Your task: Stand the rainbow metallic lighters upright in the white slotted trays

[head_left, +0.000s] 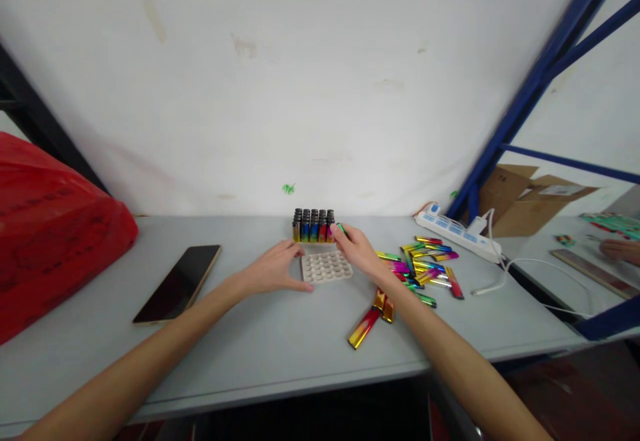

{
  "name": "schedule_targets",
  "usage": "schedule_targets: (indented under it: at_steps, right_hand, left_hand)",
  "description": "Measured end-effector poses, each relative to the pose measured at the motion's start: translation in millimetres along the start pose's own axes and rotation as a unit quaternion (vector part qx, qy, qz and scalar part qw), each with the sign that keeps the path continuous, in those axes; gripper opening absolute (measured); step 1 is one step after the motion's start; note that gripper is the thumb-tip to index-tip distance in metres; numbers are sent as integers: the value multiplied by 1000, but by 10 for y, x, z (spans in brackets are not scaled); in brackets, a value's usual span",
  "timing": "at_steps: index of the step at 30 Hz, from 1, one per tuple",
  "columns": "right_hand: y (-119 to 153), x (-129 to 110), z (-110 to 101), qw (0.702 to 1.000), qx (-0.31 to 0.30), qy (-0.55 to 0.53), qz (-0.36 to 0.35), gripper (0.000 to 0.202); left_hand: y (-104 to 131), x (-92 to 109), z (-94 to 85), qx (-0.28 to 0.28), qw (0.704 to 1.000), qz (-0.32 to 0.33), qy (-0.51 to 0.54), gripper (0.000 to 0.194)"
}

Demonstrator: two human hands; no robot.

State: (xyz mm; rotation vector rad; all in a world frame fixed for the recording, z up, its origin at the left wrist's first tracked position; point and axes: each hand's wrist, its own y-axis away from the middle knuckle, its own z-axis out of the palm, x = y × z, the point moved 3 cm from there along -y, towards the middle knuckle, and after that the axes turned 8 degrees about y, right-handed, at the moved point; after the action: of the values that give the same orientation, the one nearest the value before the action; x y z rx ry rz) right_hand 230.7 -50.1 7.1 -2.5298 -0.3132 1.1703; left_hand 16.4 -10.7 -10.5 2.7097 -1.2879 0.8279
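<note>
A pale tray (327, 267) with rows of round hollows lies on the table. At its left edge is my left hand (278, 268), thumb and fingers spread around the corner. My right hand (356, 247) is closed on a small green lighter (341, 229) above the tray's back right corner. Just behind the tray, a block of upright colourful lighters (313, 226) with black tops stands in rows. Loose shiny lighters (425, 264) lie in a heap right of my right hand, and a red and yellow one (365, 327) lies nearer the front edge.
A dark phone (179, 284) lies at the left beside a red plastic bag (55, 227). At the right are a white power strip (459, 233) with cables, a blue frame (520, 101), a cardboard box (530, 202) and another person's hand (620, 251).
</note>
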Motion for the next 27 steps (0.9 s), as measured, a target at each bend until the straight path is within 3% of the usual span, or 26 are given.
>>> schedule_targets:
  at_steps: [4,10,13,21,27]
  right_hand:
    - [-3,-31,33,999,42,15,19,58]
    - [-10,-28,57,993,83,64,62,42]
    - [-5,-11,52,992,85,72,65,38]
    - [47,-5,31,996,70,47,18,52]
    - [48,19,56,996,53,62,35,41]
  left_hand:
    - [-19,-36,78,1,999,19,37,70]
    - [-39,-50,195,43,997,36,47,73]
    - [-43,-42,236,44,997,40,43,74]
    - [-14,-42,219,44,997,36,56,72]
    - [3,-35,201,56,995,45,75,70]
